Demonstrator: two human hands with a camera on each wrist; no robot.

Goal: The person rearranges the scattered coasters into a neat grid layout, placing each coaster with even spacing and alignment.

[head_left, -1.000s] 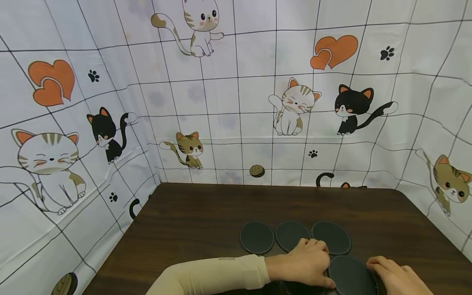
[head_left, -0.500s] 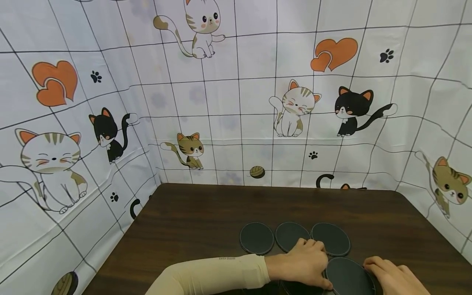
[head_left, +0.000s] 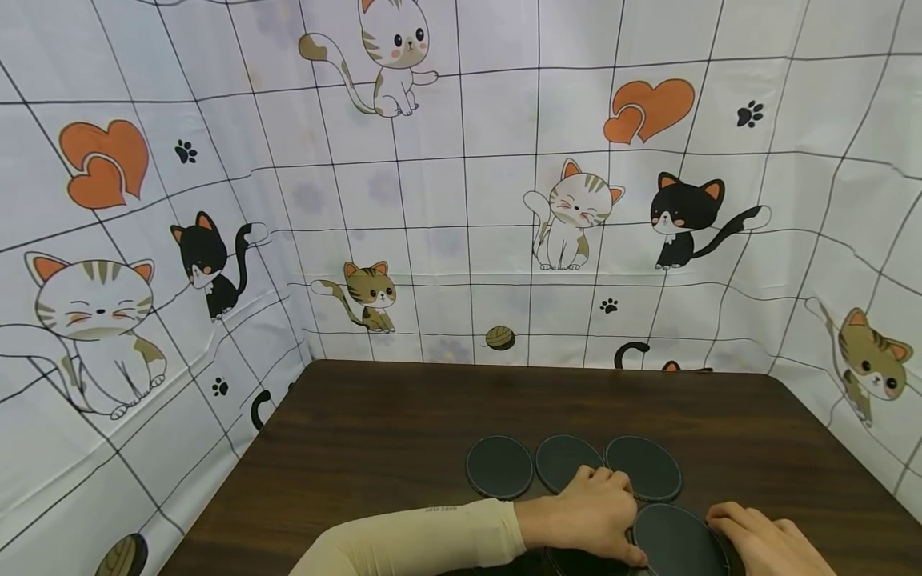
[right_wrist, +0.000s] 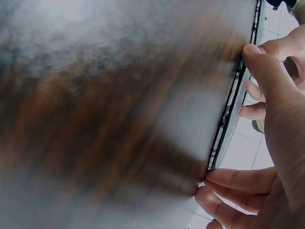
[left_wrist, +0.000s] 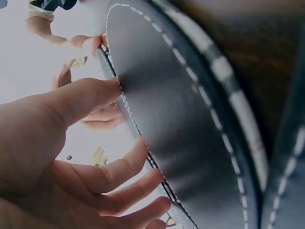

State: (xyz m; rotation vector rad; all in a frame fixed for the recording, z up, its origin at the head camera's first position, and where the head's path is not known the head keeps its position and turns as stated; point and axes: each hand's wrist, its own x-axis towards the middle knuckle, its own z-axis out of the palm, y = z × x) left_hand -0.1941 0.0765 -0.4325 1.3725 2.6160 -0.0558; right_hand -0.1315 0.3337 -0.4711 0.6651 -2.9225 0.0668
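A round dark coaster (head_left: 680, 544) with pale stitching along its rim lies between my two hands at the table's near right. My left hand (head_left: 587, 512) reaches in from the left, thumb and fingertips touching the rim; its arm wears a cream sleeve. On the opposite side, my right hand (head_left: 771, 544) touches the rim with thumb and fingertips. Seen close in the left wrist view, the coaster (left_wrist: 157, 95) stretches away from spread fingers. The right wrist view shows its edge (right_wrist: 228, 109) in thin layers; I cannot tell whether several are stacked.
Three matching coasters, the left one (head_left: 500, 466), the middle one (head_left: 565, 458) and the right one (head_left: 643, 466), form a row behind my hands. Part of another (head_left: 576, 562) shows beneath my left forearm. A cat-print sheet (head_left: 432, 200) rises behind the brown table (head_left: 374, 448).
The coaster and both hands have shifted slightly to the left. Contact of both hands with the rim looks the same, and the back row keeps its arrangement.
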